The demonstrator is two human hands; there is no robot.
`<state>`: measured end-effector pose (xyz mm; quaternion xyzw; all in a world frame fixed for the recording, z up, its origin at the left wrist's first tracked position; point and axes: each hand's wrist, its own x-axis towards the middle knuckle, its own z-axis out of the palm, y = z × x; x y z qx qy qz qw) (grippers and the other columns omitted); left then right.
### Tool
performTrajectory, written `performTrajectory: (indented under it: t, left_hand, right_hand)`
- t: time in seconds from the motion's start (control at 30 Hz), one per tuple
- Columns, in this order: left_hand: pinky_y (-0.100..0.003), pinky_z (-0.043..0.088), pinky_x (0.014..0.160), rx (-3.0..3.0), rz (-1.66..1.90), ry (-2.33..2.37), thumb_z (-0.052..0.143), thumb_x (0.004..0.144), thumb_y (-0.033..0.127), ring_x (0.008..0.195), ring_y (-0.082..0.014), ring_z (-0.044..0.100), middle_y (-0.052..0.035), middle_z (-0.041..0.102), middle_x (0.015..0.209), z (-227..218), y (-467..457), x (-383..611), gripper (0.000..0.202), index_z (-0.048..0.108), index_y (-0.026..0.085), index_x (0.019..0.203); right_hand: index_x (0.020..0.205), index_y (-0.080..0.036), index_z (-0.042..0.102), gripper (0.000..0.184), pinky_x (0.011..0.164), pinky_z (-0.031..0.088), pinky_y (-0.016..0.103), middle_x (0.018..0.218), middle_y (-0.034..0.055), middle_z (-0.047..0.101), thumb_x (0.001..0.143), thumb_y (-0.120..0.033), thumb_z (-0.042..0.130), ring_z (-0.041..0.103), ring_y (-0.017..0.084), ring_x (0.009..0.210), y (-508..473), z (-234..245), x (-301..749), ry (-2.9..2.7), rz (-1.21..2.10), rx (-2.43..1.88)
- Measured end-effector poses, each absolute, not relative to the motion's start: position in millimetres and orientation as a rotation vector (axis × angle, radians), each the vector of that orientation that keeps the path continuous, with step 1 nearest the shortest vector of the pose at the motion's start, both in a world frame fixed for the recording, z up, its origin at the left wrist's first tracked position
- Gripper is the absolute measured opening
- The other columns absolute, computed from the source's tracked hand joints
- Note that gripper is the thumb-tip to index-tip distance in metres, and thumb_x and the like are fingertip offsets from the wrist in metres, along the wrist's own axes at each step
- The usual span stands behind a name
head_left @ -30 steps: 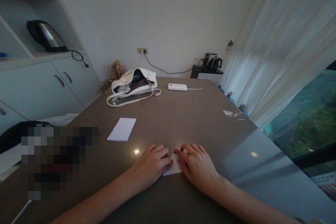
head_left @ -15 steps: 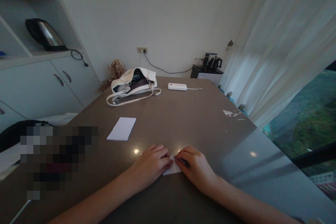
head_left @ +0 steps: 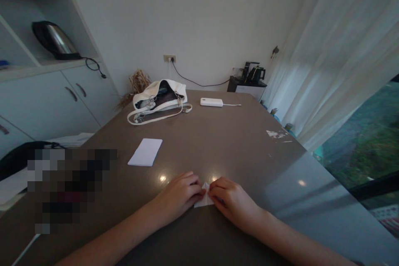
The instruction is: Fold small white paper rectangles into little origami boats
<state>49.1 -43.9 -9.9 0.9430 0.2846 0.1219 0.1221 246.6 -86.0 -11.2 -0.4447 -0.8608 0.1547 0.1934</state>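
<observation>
White paper [head_left: 202,203] points tip forward, its long axis unclear, left hand [head_left: 184,192] and right hand [head_left: 232,199] pinching its sides.

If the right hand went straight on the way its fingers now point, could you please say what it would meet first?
The right hand would probably meet the paper first, then the left hand, though exact depth is unclear.

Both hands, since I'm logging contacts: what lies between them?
In the head view, a small piece of folded white paper lies between the left hand and right hand, touched by both.
</observation>
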Motion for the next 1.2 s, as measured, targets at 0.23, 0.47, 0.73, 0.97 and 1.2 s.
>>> performTrajectory:
  t: [0.23, 0.47, 0.73, 0.97, 1.2]
  left_hand:
    - [-0.029, 0.04, 0.07, 2.734, 0.362, 0.83, 0.051, 0.091, 0.024, 0.081, -0.0176, 0.053, -0.0039, 0.061, 0.084, -8.4, -44.3, 48.1, 0.019, 0.066, 0.017, 0.082]
    - [-0.032, 0.039, 0.077, 2.857, 0.44, 0.695, 0.052, 0.091, 0.019, 0.091, -0.0192, 0.055, -0.0024, 0.065, 0.11, -8.4, -44.6, 48.5, 0.014, 0.065, 0.017, 0.088]
    - [-0.031, 0.031, 0.07, 2.921, 0.445, 0.756, 0.051, 0.093, 0.024, 0.083, -0.0172, 0.052, 0.0003, 0.07, 0.092, -8.7, -45.4, 49.7, 0.016, 0.066, 0.02, 0.092]
    - [-0.03, 0.027, 0.067, 2.837, 0.36, 0.819, 0.055, 0.09, 0.026, 0.078, -0.0173, 0.051, 0.0015, 0.069, 0.082, -0.5, -45.8, 48.9, 0.012, 0.066, 0.023, 0.09]
    - [-0.031, 0.025, 0.067, 2.857, 0.318, 0.84, 0.057, 0.089, 0.026, 0.079, -0.0173, 0.05, 0.0034, 0.069, 0.08, -0.3, -45.3, 49.9, 0.01, 0.066, 0.023, 0.088]
  right_hand:
    - [0.089, -0.012, 0.067, 0.018, 0.077, 0.048, 0.026, 0.087, 0.008, 0.065, 0.089, -0.011, 0.049, 0.06, 0.018, 0.086, -87.1, -6.4, 248.0, -2.502, 0.436, -1.232]
    - [0.091, -0.014, 0.067, 0.021, 0.079, 0.047, 0.026, 0.092, 0.0087, 0.065, 0.091, -0.013, 0.046, 0.059, 0.017, 0.09, -84.8, -2.3, 250.9, -2.578, 0.437, -1.17]
    - [0.09, -0.014, 0.066, 0.019, 0.08, 0.047, 0.025, 0.093, 0.0078, 0.065, 0.091, -0.013, 0.047, 0.058, 0.016, 0.09, -83.4, -5.5, 251.6, -2.575, 0.44, -1.149]
    - [0.094, -0.016, 0.067, 0.021, 0.08, 0.045, 0.025, 0.093, 0.0071, 0.065, 0.092, -0.013, 0.046, 0.058, 0.016, 0.09, -83.8, -0.9, 255.2, -2.558, 0.484, -1.129]
    - [0.094, -0.017, 0.065, 0.02, 0.081, 0.04, 0.029, 0.093, 0.0053, 0.066, 0.092, -0.015, 0.044, 0.054, 0.018, 0.091, -84.1, 3.9, 252.8, -2.592, 0.383, -1.177]
